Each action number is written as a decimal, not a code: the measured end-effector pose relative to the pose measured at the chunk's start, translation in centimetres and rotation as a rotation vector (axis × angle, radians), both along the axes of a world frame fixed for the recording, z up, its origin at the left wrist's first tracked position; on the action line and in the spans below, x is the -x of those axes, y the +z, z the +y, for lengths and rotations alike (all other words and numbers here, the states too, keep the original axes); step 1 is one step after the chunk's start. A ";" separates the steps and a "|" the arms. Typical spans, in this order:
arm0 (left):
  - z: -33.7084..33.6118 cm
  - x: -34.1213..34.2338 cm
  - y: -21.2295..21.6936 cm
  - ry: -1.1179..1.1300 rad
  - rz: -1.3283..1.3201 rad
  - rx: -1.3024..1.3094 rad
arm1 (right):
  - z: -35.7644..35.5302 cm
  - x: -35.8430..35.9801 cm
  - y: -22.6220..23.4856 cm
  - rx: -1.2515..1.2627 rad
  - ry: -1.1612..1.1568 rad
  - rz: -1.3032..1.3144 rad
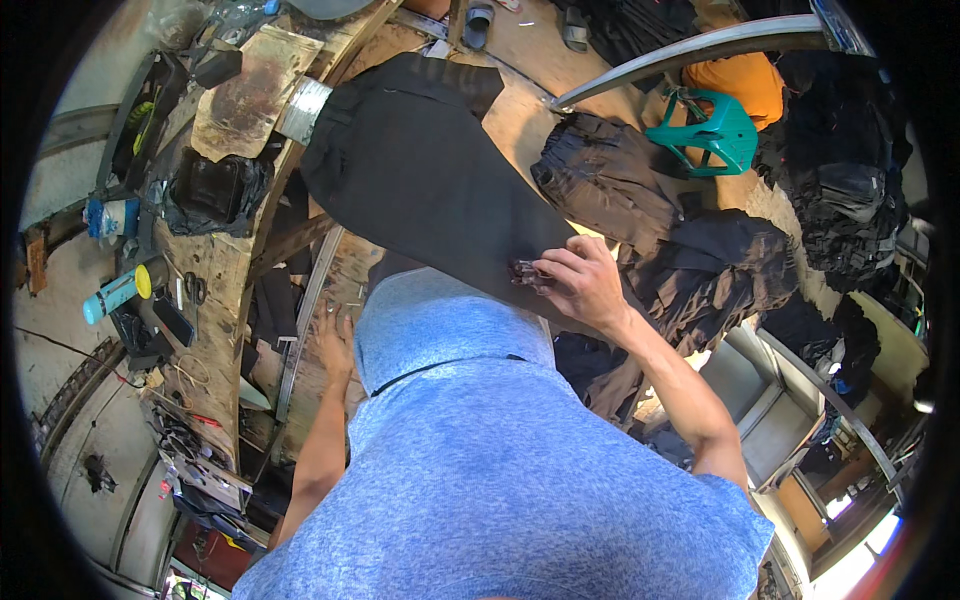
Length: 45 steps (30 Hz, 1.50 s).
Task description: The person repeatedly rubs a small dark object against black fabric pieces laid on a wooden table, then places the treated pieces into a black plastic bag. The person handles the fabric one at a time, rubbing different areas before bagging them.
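A black cloth garment (420, 160), perhaps trousers, stretches out in front of me. Its far left end is pulled around a pale metal-covered board end (303, 112), and its near end runs down beneath my right hand (588, 285). Those fingers pinch a small, dark, shiny object (525, 272) against the cloth; its exact kind is hard to make out. Lower on the left, my left hand (334, 345) is beside the wooden bench's metal edge, fingers apart and holding nothing.
On the left, a wooden bench (215, 300) bears scissors (195, 288), a phone (174, 317) and a light-blue bottle (115, 295). Dark garments (605, 170) are heaped at right around a green plastic stool (715, 135). A curved metal bar (690, 50) crosses the top right. Sandals (478, 25) lie far ahead.
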<state>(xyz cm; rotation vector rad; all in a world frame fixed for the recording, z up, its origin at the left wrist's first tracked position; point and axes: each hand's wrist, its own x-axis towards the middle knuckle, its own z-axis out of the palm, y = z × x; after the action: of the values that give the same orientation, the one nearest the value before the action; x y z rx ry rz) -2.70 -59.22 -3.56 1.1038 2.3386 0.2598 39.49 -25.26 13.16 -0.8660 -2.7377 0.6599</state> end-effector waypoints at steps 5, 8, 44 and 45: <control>1.8 0.7 0.5 0.136 -0.166 -0.124 | 2.7 -1.6 -0.4 -0.057 -0.110 -0.051; 4.5 2.1 1.3 0.118 -0.163 -0.196 | 4.2 -1.1 -1.7 -0.179 -0.095 -0.040; 30.1 15.2 14.1 -0.667 -1.240 0.339 | 15.2 32.9 -1.0 -0.009 -0.485 0.477; 30.8 15.6 13.2 -0.608 -1.267 0.485 | 13.7 29.0 -1.0 -0.030 -0.555 0.513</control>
<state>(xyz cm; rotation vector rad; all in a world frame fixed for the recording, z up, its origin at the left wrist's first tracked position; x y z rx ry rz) -18.26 -28.38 9.60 0.9099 0.8365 0.0882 10.44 -11.56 12.16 -1.1840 -1.9321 0.6120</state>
